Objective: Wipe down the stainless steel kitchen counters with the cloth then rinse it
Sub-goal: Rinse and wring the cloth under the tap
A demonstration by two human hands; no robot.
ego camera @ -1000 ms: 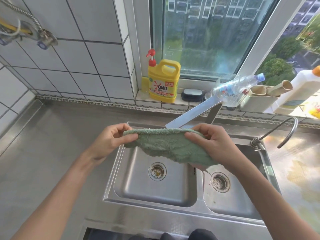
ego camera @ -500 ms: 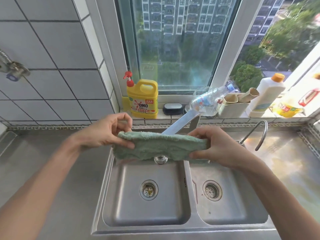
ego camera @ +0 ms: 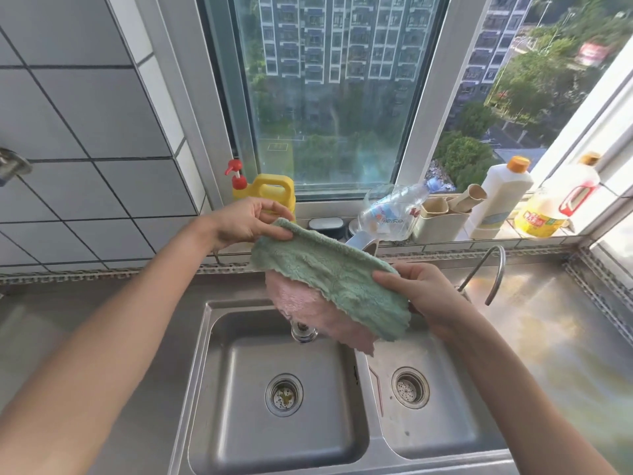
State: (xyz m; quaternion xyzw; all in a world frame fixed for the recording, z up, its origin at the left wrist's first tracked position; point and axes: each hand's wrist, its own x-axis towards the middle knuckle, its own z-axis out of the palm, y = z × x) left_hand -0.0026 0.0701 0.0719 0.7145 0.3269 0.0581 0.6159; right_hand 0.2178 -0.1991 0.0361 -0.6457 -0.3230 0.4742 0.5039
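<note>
My left hand [ego camera: 245,219] and right hand [ego camera: 423,296] pinch the cloth [ego camera: 329,279] stretched above the sink [ego camera: 205,341] — wiping comes next, I judge — lower it to the counter [ego camera: 68,323].

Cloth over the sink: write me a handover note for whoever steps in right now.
Left hand: fingers pinch the cloth's upper left edge.
Right hand: grips its lower right end.
The cloth hangs stretched between both hands above the double sink, green side up, pink side under, in front of the tap.
No water visible running. Whether the counters are fully wiped cannot be told.
Left: rinse the cloth.
</note>
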